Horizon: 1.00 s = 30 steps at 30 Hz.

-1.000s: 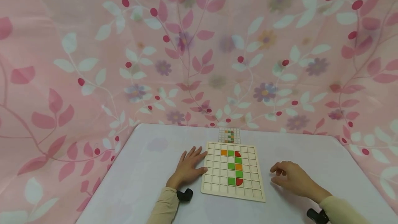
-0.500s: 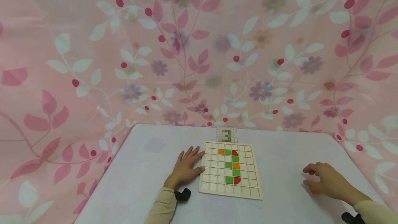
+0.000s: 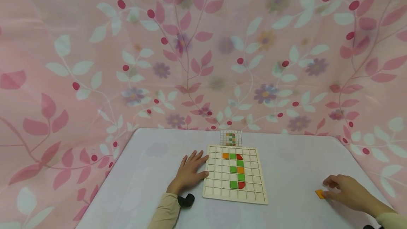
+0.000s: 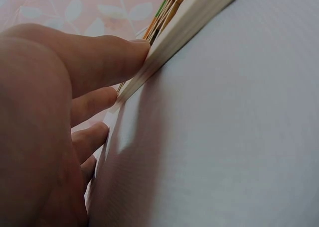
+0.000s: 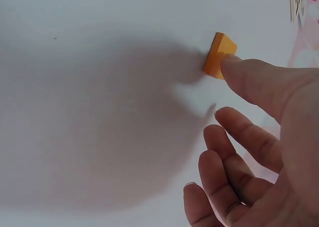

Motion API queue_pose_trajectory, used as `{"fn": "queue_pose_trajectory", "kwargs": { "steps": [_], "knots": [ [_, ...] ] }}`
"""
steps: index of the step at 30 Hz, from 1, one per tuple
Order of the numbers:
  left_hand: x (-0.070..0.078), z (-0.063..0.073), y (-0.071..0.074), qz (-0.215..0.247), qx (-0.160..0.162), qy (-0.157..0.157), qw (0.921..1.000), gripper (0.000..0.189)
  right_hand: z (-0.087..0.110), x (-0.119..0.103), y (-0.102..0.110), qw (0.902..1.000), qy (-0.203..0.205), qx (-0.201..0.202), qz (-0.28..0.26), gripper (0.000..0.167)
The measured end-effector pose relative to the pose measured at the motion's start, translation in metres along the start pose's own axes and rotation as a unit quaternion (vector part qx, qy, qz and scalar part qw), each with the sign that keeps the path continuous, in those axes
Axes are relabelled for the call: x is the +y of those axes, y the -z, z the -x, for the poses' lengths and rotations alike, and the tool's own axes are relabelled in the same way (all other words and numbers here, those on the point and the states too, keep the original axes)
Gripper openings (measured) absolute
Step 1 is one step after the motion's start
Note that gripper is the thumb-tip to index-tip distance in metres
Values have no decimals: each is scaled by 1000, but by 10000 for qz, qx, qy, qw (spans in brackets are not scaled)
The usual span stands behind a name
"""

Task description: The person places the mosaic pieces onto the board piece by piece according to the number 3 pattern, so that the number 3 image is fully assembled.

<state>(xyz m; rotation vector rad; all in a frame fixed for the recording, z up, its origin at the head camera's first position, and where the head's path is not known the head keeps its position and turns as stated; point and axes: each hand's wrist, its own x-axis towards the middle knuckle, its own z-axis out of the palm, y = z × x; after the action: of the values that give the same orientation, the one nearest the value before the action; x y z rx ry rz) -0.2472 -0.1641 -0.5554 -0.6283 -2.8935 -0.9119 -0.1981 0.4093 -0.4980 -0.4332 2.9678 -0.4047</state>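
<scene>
A cream wooden grid board [image 3: 217, 183] lies on the table in the head view. Set in its cells are several coloured tiles: green squares [image 3: 233, 185], orange squares [image 3: 240, 170] and red round-cornered pieces [image 3: 242, 185]. My left hand [image 3: 189, 173] lies at the board's left side, fingers spread, and the thumb touches the board's edge [image 4: 187, 30] in the left wrist view. Far to the right, a loose orange square tile [image 3: 319, 194] lies on the table. My right hand [image 3: 349, 193] is beside it, with the thumb tip overlapping the tile [image 5: 215, 57] and the other fingers loosely bent, apart from it.
Behind the board is a small printed grid card [image 3: 223, 139] with a matching coloured pattern. A white cloth covers the table [image 3: 286, 158]. A pink floral curtain [image 3: 203, 63] hangs along the table's back edge. Black cameras [image 3: 187, 200] are strapped to the wrists.
My right hand has moved from near the board far to the right, beside the loose orange tile, which has come into view. The left hand stays at the board's edge.
</scene>
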Motion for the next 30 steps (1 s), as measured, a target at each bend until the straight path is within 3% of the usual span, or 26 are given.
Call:
{"fn": "queue_pose_trajectory", "kwargs": {
  "steps": [8,14,18,21,24,27,30],
  "knots": [
    [0,0,0,-4,28,-37,10000,66,4,1,-7,9985,-428,-264,-234,28],
    [0,0,0,26,-25,46,10000,66,5,-1,-13,9980,-441,-257,-383,22],
    [0,0,-1,31,-39,103,9999,66,10,-3,-20,9980,180,207,-568,15],
    [0,0,-1,29,-38,127,9999,65,12,-6,-29,9897,972,791,-685,14],
    [-1,1,0,9,-68,134,9999,65,11,-11,-36,9811,1400,1090,-765,18],
    [-2,1,0,-18,-71,100,9999,66,12,-15,-35,9840,1236,1100,-659,27],
    [-2,0,-1,-55,-100,94,9999,67,13,-17,-30,9925,665,945,-410,36]
  ]
}}
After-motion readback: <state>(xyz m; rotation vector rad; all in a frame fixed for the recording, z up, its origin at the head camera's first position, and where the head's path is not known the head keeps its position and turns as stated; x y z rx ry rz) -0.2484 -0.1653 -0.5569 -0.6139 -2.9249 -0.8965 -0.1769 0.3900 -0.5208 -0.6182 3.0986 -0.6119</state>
